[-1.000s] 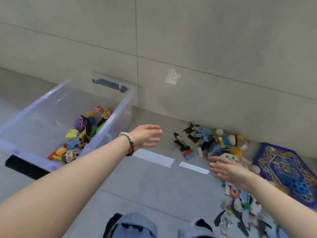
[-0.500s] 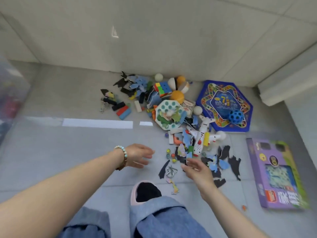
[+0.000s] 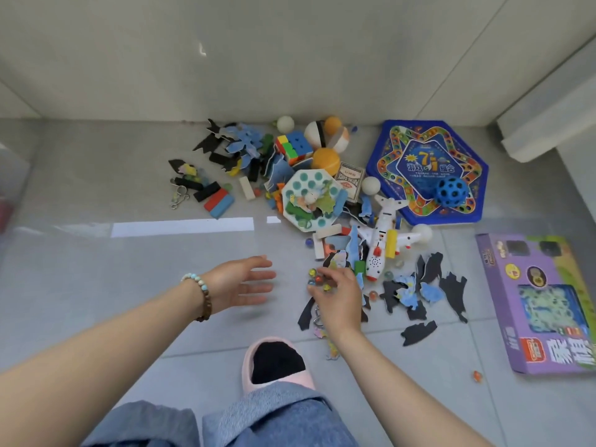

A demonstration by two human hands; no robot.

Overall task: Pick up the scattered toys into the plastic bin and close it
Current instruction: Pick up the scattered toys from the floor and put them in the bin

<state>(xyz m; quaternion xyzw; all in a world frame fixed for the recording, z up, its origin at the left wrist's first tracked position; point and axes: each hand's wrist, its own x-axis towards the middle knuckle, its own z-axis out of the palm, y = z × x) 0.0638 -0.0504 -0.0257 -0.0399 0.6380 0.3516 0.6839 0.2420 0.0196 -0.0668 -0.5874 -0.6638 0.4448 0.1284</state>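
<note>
Over smooth grey floor tiles (image 3: 129,285), pinching at a cluster of about 4 round glass marbles (image 3: 319,279) with the curled fingertips of the right hand (image 3: 338,295); cannot tell whether any is lifted. Holding the left hand (image 3: 240,282) just above the floor, near the right, empty, fingers straight and slightly spread, 2 beaded bracelets (image 3: 201,295) at the wrist.

Beyond the marbles, towards the wall (image 3: 290,59): 1 glossy white plastic toy plane (image 3: 383,240), 1 octagonal white tray (image 3: 306,182) with teal dots, 1 colour-block cube puzzle (image 3: 294,146), 1 card deck (image 3: 350,179), 3 matte white balls (image 3: 371,185), 2 orange balls (image 3: 325,159), 1 hexagonal game board (image 3: 429,146) carrying 1 blue ball (image 3: 451,188) full of holes. Around the plane, many flat, jagged black and blue puzzle pieces (image 3: 451,285). At far right, 1 flat purple cardboard box (image 3: 541,301).

Barely catching the plastic bin (image 3: 11,182) at the far left edge, a translucent blur well apart from the toys.
</note>
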